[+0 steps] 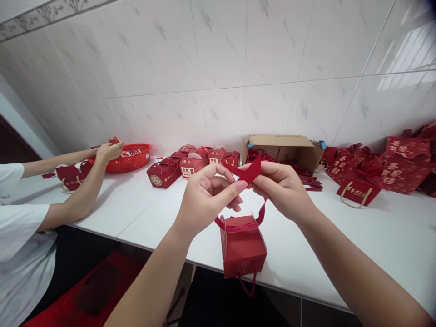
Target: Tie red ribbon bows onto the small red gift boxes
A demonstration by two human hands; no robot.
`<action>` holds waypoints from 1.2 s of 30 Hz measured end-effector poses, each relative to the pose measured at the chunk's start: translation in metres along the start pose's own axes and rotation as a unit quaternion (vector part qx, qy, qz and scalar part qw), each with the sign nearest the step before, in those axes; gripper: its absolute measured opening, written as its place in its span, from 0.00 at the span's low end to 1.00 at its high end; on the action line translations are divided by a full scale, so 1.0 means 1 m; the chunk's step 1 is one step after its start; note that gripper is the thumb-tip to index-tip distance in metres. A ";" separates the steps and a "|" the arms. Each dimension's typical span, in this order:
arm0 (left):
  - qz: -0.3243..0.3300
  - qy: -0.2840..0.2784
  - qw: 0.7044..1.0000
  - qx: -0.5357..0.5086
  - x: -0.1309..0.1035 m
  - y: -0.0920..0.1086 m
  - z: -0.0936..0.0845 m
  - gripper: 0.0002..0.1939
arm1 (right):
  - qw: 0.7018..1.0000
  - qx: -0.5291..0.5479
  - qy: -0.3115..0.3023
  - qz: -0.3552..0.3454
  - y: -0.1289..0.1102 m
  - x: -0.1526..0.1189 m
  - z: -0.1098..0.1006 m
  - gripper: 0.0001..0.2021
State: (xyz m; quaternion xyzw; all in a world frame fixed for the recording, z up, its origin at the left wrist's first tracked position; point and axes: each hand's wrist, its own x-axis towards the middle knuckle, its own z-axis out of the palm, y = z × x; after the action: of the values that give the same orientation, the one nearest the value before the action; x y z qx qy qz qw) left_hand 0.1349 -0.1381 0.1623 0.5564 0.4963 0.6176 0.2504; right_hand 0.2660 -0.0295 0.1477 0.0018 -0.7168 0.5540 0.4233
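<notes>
A small red box with a thin red cord handle sits at the front edge of the white table, in the lower middle of the view. Dark red ribbon passes through the top of the box and rises to both hands. My left hand pinches the ribbon between thumb and fingers, left of the crossing. On the right, my right hand grips the ribbon with thumb and forefinger, close to my left fingertips. Both hands are above the box and do not touch it.
Small red boxes stand by the tiled wall. A cardboard box with ribbons lies behind my hands. Red gift bags fill the right. At left, a person's hands are at a red basin, beside another red box.
</notes>
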 end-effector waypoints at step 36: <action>0.060 0.223 0.889 0.395 -0.077 -0.081 -0.070 0.13 | 0.847 -0.455 0.231 0.146 0.048 -0.115 -0.083 0.11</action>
State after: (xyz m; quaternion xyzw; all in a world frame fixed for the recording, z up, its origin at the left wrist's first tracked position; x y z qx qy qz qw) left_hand 0.0696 -0.1974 0.0641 0.4856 0.7079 0.4920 -0.1448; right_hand 0.3672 0.0010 0.0419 -0.4238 -0.7622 0.2051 0.4443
